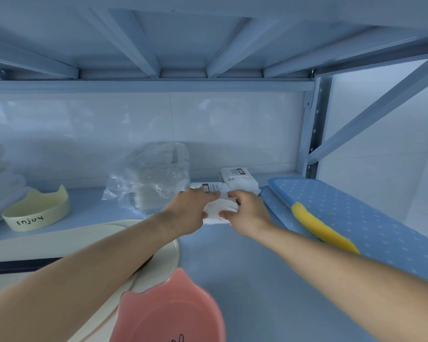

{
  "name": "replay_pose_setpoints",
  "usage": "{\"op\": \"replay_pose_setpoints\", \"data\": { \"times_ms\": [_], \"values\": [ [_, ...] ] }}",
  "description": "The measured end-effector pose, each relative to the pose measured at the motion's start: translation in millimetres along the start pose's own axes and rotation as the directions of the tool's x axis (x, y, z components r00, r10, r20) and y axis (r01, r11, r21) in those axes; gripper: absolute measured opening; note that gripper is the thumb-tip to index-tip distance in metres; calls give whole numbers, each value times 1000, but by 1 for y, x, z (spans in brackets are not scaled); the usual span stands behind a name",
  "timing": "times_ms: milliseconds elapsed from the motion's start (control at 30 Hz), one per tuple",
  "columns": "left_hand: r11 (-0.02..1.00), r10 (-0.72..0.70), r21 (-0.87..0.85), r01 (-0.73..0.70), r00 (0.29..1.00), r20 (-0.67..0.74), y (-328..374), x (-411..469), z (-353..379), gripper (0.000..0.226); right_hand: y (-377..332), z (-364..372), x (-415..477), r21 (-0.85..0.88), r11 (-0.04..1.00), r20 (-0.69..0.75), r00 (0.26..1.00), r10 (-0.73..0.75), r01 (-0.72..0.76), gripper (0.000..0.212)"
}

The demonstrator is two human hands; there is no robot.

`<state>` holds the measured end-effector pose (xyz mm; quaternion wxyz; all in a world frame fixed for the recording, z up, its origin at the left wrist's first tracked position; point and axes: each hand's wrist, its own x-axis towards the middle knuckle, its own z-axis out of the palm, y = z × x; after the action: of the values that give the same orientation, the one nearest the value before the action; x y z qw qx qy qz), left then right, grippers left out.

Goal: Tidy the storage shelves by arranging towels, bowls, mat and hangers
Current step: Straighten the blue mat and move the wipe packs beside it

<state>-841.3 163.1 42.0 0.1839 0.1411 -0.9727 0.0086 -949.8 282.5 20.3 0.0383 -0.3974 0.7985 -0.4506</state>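
Both my hands hold a white packaged towel (219, 209) on the shelf surface (257, 280), mid-depth. My left hand (190, 211) grips its left edge, and my right hand (247, 213) pinches its right edge. A second white packaged towel (240, 180) lies behind it near the back wall. A pale yellow bowl marked "Enjoy" (37, 213) stands at the left, and a pink bowl (168, 312) sits at the front edge. Folded white towels (0, 178) are stacked at the far left.
A clear plastic bag with stacked items (151, 176) stands behind my left hand. A blue dotted board (356, 223) with a yellow sponge (324, 230) on it lies along the right side. A cream round lid or plate (158, 262) lies under my left forearm. The upper shelf is close overhead.
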Motion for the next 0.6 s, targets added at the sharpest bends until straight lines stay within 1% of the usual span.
{"op": "replay_pose_setpoints", "data": {
  "times_ms": [100, 267, 333, 433, 533, 600],
  "values": [
    [1000, -2, -4, 1, 998, -69, -3, 7, -4, 59, -6, -6, 6, 21, 999, -56, 998, -42, 44, 51],
    [999, 24, 26, -19, 977, -213, -1, 21, -13, 60, -17, -23, 18, 38, 988, -161, 977, -141, 148, 35],
    [999, 31, 49, -19, 967, -252, 1, 30, -15, 60, -19, -31, 24, 42, 984, -191, 968, -163, 174, 34],
    [999, 52, 15, -49, 952, -302, 5, 46, -19, 59, -21, -44, 39, -4, 983, -219, 959, -180, 184, 37],
    [996, 65, -39, -81, 947, -314, 8, 64, -22, 54, -19, -59, 55, -68, 983, -238, 954, -184, 172, 37],
    [994, 74, -58, -96, 948, -310, 11, 80, -21, 52, -15, -68, 68, -97, 986, -239, 958, -158, 138, 39]
  ]
}}
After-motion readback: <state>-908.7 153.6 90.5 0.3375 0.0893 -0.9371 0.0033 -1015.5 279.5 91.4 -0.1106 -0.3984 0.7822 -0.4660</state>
